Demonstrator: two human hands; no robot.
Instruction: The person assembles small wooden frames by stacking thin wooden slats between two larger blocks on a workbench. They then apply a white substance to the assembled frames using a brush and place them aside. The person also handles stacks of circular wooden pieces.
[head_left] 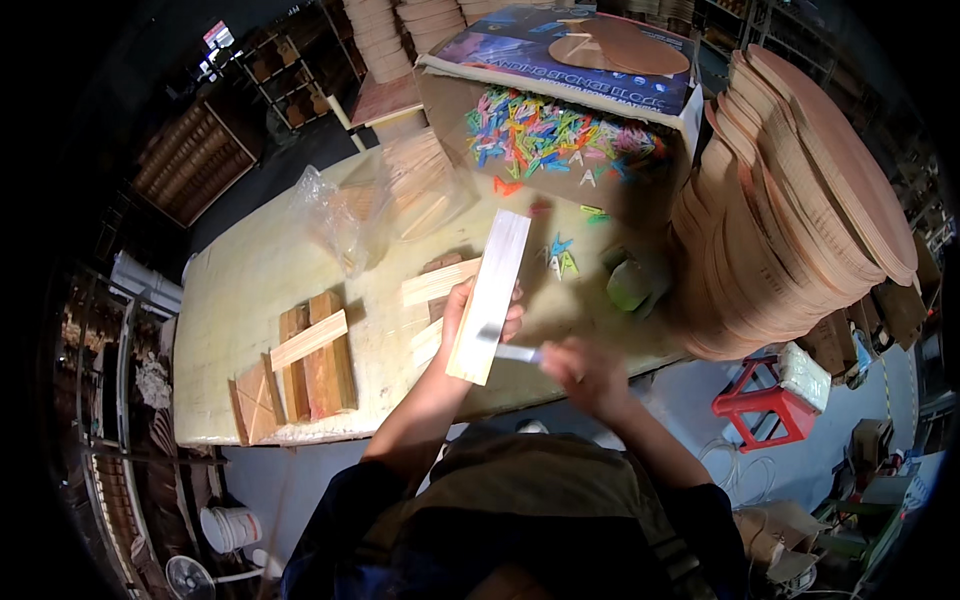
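Here, the left hand [457,312] grips the lower half of a pale board [497,275], fingers showing along both long sides, above the surface [385,368] near the middle of its near edge. The right hand [583,375], blurred, holds a thin tool [519,353] against the board's right side; its exact finger grip I cannot tell. Toward the near left corner, a strip [308,340] lies across blocks [341,378]. Pegs [545,130] fill a box [465,50] at the far edge; panels [790,200] stack along the right edge.

Woodworking workshop, stacked curved wood panels [800,210], racked parts [195,158], broad worktable [240,275]
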